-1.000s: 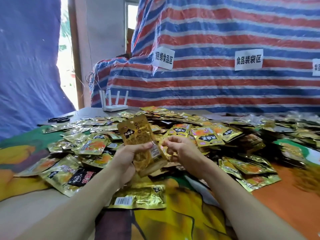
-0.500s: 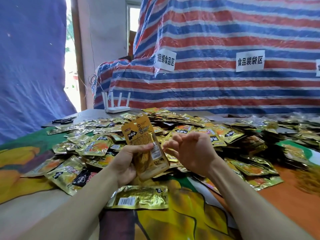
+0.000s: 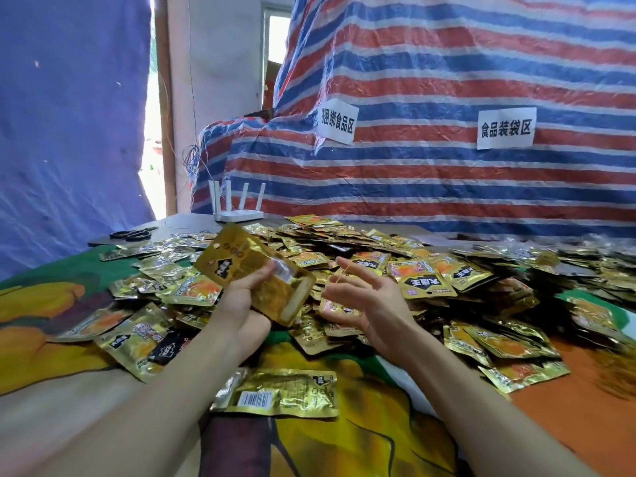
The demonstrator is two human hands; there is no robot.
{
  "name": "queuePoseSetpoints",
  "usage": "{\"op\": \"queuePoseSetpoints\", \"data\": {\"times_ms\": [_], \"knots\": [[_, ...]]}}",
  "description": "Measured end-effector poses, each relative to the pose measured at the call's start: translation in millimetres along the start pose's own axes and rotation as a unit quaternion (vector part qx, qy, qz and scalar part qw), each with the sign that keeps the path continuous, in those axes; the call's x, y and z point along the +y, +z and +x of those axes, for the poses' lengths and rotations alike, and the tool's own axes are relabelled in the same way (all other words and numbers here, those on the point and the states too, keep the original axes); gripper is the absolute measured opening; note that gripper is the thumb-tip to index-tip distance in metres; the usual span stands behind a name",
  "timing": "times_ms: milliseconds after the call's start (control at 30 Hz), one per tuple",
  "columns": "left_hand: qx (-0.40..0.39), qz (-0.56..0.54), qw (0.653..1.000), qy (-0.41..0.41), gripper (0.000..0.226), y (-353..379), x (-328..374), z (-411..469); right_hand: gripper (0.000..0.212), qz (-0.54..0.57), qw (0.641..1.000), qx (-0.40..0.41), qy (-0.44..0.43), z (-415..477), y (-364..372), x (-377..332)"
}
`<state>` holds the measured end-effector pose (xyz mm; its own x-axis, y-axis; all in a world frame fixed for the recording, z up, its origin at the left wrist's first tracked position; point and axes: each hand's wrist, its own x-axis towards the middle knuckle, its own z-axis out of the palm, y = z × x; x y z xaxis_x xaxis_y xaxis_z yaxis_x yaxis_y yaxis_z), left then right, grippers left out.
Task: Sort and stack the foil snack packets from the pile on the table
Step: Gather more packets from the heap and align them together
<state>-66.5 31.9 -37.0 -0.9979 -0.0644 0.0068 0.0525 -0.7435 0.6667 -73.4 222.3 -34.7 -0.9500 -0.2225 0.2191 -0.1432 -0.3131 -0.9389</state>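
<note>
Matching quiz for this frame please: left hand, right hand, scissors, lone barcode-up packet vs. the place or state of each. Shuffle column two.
1. left hand
2. right hand
3. scissors
4. barcode packet

a. open, fingers spread
b. lies alone, nearest the person
c. far left, behind the pile
d. grips a stack of gold packets

Pairs: 1-d, 2-a, 3-c, 4-b

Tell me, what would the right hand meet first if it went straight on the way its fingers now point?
Probably the stack of gold packets that the left hand grips: the open right hand points its fingers leftward at it. Depth is unclear, so it might instead reach the pile behind.
</note>
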Motion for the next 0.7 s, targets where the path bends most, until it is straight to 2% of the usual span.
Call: {"op": "queuePoseSetpoints", "data": {"times_ms": [67, 100, 200, 300, 433, 567, 633, 700], "knots": [[0.015, -0.016, 1.0, 0.019, 0.008, 1, 2, 0, 0.08, -0.029, 0.999, -0.028, 0.018, -2, 8, 6], [0.017, -0.013, 1.0, 0.022, 0.013, 2, 2, -2, 0.082, -0.038, 0.998, -0.044, 0.026, -3, 13, 9], [0.023, 0.013, 0.999, 0.023, 0.04, 8, -4, -8, 0.072, -0.046, 0.995, -0.085, 0.025, -5, 28, 18], [0.036, 0.039, 0.998, 0.019, 0.055, 11, -10, -13, 0.072, -0.047, 0.994, -0.097, -0.001, -5, 34, 25], [0.096, 0.039, 0.994, 0.033, 0.061, 14, -14, -15, 0.077, -0.082, 0.993, -0.06, -0.063, -7, 37, 29], [0.121, 0.075, 0.989, 0.047, 0.079, 15, -27, -18, 0.087, -0.158, 0.979, -0.01, -0.132, -12, 43, 26], [0.125, 0.115, 0.984, 0.051, 0.076, 16, -32, -18, 0.095, -0.208, 0.966, 0.009, -0.151, -13, 43, 24], [0.1, 0.126, 0.986, 0.032, 0.067, 17, -33, -18, 0.095, -0.213, 0.966, 0.01, -0.146, -13, 41, 21]]}}
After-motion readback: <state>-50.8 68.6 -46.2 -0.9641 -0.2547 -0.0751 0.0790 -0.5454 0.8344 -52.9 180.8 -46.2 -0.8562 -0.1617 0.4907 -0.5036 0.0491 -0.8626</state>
